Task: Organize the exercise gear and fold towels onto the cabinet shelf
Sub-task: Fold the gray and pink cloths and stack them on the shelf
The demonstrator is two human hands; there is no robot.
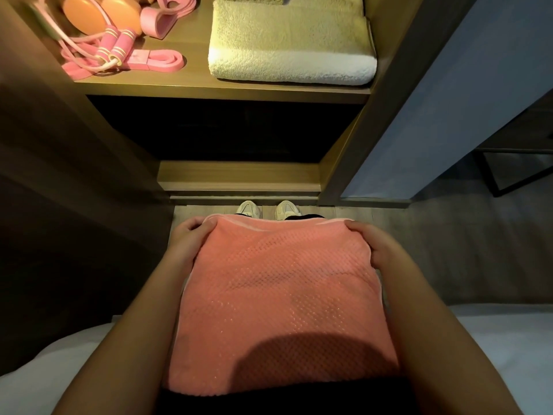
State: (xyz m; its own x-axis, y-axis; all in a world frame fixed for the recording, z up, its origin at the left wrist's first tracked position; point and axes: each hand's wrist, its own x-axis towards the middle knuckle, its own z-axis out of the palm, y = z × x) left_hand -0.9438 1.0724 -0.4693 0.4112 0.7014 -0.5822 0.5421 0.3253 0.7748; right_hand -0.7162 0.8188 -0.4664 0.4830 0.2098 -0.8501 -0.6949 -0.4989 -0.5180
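Both forearms are reaching forward from the near edge, one along each side of the folded salmon-pink waffle-weave towel (278, 295). The left hand (188, 238) is gripping the towel's far left corner and the right hand (371, 244) is gripping its far right corner. On each hand the thumb is lying on top and the fingers are curling under the fabric, out of sight.

The towel is being held flat in front of the body, above the floor and short of the cabinet. Its long axis is running near to far, with the folded far edge pointing at the cabinet. Its near edge is meeting dark clothing, under a rounded shadow.

On the wooden cabinet shelf (224, 89), a folded cream terry towel (290, 52) is lying at the right. A pink skipping rope (116, 43) and a flat pink resistance band (161, 59) are lying at the left. An orange rounded object (98, 13) is being cut off by the top edge, so its kind is hard to make out. The compartment below the shelf is too dark to read.
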